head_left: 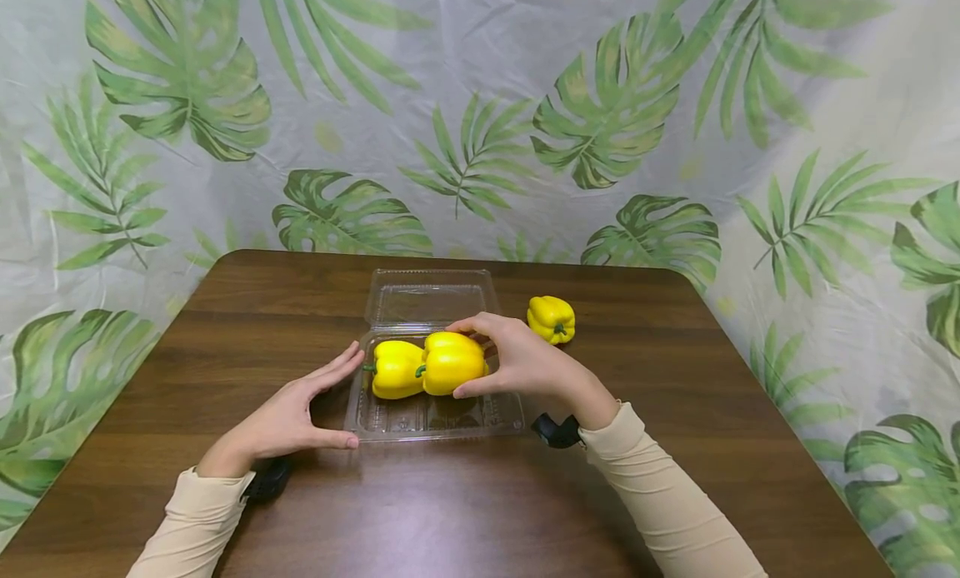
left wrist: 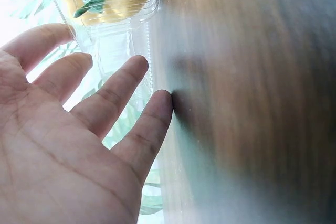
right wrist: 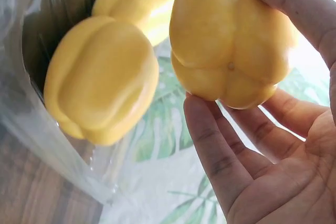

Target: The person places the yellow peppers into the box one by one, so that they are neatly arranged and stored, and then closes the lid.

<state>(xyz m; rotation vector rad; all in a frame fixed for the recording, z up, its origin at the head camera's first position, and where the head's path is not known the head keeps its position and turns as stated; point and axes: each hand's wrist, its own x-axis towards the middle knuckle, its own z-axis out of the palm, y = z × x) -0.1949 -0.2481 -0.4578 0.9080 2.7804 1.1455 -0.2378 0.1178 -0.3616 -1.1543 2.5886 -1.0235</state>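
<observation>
My right hand (head_left: 517,357) holds a yellow bell pepper (head_left: 453,363) between thumb and fingers, over a clear plastic clamshell container (head_left: 435,432). In the right wrist view this held pepper (right wrist: 231,40) shows its lobed bottom, raised above the others. Two more yellow peppers, a nearer one (right wrist: 102,82) and a farther one (right wrist: 139,3), lie in the container. From the head, the left pepper (head_left: 396,370) shows plainly, while the held one mostly covers the other. My left hand (head_left: 296,411) lies at the container's left side, fingers spread; contact is hard to tell.
Another yellow bell pepper (head_left: 551,320) lies on the brown wooden table (head_left: 637,378), right of the container. The container's hinged lid (head_left: 431,299) lies folded back toward the far edge. Behind the table hangs a leaf-patterned curtain (head_left: 480,78).
</observation>
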